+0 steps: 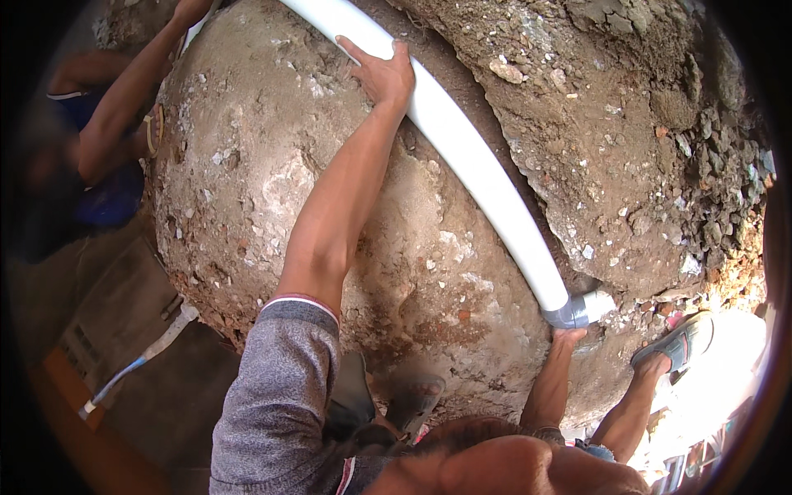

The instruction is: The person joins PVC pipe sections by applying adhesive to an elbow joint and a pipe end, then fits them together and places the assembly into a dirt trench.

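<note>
A long white plastic pipe [474,169] lies along a trench, running from the top edge down to the right. My left hand [384,76] grips it near its upper part, thumb over the top and one finger stretched along the side; the other fingers are hidden. At the pipe's lower end sits a grey pipe elbow [568,315], with a short white pipe stub [598,304] beyond it. From below, my right hand [569,335] is closed against this elbow. Its fingertips are mostly hidden under the fitting.
A co-worker's arm [136,91] reaches to the top edge at the left. Packed soil [272,165] borders the trench, and a rough bank [594,148] with rubble rises on the right. My sandalled foot [681,345] stands near the elbow. A thin white-and-blue pipe [140,360] shows lower left.
</note>
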Action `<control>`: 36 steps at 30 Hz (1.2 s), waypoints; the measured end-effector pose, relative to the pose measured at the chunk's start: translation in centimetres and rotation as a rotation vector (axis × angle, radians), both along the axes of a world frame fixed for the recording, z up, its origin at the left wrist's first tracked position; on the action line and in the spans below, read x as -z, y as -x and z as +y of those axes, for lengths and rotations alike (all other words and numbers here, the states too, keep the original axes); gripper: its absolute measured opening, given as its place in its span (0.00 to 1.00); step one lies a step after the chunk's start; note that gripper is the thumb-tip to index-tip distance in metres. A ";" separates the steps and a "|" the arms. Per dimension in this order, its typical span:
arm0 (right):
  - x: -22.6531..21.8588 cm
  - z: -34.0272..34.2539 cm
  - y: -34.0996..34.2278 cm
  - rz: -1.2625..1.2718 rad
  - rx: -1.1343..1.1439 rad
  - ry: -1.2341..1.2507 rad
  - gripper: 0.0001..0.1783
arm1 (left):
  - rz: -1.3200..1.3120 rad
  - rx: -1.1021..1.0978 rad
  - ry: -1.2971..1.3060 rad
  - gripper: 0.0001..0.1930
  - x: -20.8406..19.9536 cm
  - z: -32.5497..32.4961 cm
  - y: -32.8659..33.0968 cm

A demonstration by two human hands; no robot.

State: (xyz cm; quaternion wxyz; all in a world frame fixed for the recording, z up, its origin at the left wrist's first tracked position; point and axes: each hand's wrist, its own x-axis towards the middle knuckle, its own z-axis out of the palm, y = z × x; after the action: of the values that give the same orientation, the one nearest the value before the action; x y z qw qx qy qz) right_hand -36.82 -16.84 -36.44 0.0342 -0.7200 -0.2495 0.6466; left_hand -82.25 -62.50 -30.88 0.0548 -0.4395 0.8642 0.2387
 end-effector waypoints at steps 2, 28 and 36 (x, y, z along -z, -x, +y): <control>0.6 -0.2 -0.1 0.000 -0.001 -0.015 0.28 | -0.017 -0.002 0.000 0.52 0.3 -0.1 -0.1; -0.6 -1.6 2.7 -0.106 0.097 -0.077 0.26 | 0.022 -0.038 -0.023 0.57 1.4 -0.6 0.6; -0.5 -1.4 2.9 -0.086 0.116 -0.123 0.25 | 0.013 -0.047 0.092 0.55 2.8 0.0 0.6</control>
State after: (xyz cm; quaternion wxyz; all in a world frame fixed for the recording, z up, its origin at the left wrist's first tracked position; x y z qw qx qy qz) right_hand -39.75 -18.26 -35.98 0.1049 -0.7570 -0.2479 0.5954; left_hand -82.80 -62.54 -33.64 0.0235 -0.4604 0.8639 0.2028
